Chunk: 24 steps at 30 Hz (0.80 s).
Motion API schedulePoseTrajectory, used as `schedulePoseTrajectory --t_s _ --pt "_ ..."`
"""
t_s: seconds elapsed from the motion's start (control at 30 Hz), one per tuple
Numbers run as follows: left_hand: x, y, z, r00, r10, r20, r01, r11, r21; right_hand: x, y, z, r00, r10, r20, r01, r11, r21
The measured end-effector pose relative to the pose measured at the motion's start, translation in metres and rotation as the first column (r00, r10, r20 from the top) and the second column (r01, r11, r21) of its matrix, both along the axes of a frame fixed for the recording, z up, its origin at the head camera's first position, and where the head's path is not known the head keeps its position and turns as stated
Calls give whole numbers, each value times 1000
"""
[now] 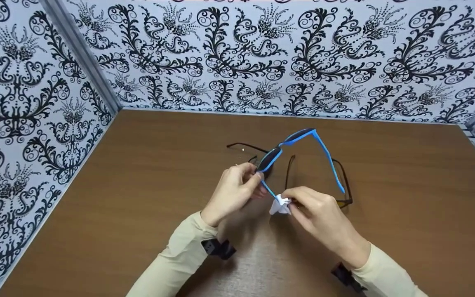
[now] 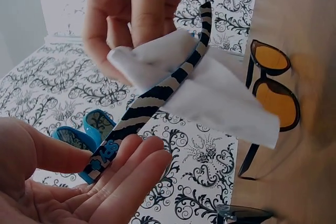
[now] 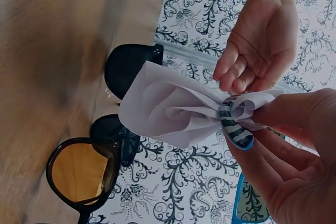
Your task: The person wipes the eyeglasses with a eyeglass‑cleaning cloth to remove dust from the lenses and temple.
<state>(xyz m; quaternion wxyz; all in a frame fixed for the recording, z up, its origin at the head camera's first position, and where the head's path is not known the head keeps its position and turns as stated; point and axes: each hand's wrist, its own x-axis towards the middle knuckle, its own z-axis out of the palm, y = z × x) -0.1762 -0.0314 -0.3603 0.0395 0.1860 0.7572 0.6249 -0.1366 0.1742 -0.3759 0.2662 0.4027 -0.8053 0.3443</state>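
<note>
Blue-framed sunglasses [image 1: 271, 159], one pair, temples unfolded, raised above the brown table [image 1: 138, 185]; left hand [image 1: 234, 187] pinching one striped temple near its hinge. White cloth [image 1: 280, 205], one piece, crumpled, pinched in the right hand [image 1: 322, 212] against the same temple towards its tip. Amber-lensed glasses [image 2: 276, 104] and dark-lensed glasses [image 3: 131, 72], one pair each, on the table

Other glasses [image 2: 275, 104] lie on the table [image 1: 406, 185] below the sunglasses [image 1: 270, 159].
</note>
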Motion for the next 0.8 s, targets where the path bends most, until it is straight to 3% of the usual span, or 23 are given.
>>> schedulePoseTrajectory --t_s 0.3,0.47,0.63,0.8 --pt "6 8 -3 999 -38 -11 37 999 -20 -4 -3 7 998 44 41 -42 999 -29" --pt "11 14 -2 992 -31 -126 18 994 -104 -6 -5 12 997 50 60 -48 998 -35" --pt "15 18 -2 968 -20 -248 -27 983 -184 -6 -8 14 994 6 105 2 997 -79" --pt "16 21 -2 959 -21 -284 -38 979 -202 -6 -10 13 992 -48 113 63 989 -132"
